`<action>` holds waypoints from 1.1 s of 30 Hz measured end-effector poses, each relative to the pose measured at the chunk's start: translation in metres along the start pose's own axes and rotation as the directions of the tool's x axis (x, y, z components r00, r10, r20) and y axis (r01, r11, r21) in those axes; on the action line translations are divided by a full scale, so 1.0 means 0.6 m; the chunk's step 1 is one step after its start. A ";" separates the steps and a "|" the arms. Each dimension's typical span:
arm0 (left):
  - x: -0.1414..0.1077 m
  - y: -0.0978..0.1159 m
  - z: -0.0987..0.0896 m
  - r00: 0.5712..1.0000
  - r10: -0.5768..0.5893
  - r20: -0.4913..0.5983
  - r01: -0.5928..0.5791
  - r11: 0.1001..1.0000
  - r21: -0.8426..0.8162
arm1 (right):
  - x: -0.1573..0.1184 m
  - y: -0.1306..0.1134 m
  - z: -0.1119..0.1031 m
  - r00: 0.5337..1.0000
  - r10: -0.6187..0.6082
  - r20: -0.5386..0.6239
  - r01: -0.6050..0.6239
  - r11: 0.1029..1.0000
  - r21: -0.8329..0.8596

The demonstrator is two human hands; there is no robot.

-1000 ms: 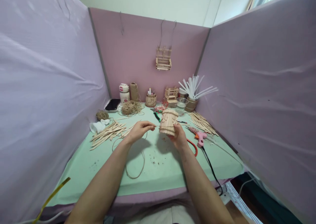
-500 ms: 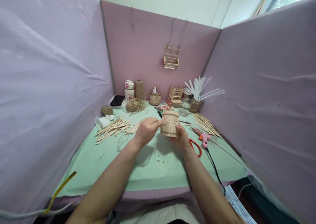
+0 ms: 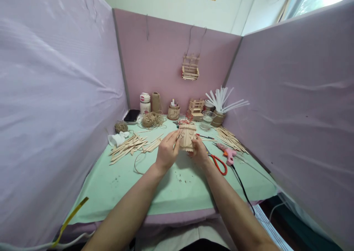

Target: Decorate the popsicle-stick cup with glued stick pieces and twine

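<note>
Between my hands, above the middle of the table, is a small round holder of pale wooden sticks [image 3: 187,137] with a scalloped lower edge and raised trim. My left hand [image 3: 167,150] grips its left side, fingers curled at the wall. On the other side, my right hand [image 3: 199,151] holds it with the thumb in front and fingers partly hidden beneath. A length of twine [image 3: 136,166] loops on the cloth by my left wrist. Red-handled scissors [image 3: 219,164] lie just right of my right hand, with a red-tipped pen [image 3: 205,136] beyond them.
Wooden sticks lie in piles at left [image 3: 128,147] and right [image 3: 231,139]. A pink glue gun [image 3: 229,155] with a black cord rests at right. Along the back stand a twine heap [image 3: 152,120], a pen pot [image 3: 173,112], a clear cup [image 3: 207,120] and a pot of white glue sticks [image 3: 219,118].
My left hand has moved right and closed more fully around the holder's side. The holder has turned slightly, and the view has tilted up a little.
</note>
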State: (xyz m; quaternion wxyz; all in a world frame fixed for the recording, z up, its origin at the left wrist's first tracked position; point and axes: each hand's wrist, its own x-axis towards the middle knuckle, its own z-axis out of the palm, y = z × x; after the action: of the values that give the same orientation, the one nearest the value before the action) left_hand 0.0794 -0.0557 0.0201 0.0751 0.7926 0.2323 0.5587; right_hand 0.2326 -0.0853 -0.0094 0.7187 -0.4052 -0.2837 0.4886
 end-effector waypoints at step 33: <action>-0.011 0.006 0.032 0.916 -0.370 0.153 0.396 0.782 -0.481 | -0.017 0.006 0.011 0.999 -0.011 -0.030 0.012 1.000 0.023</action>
State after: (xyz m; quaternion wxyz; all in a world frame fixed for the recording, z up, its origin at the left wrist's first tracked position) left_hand 0.0965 -0.0591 0.0090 0.3964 0.6953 0.2328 0.5524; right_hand 0.2219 -0.0921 -0.0094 0.7303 -0.4025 -0.2695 0.4817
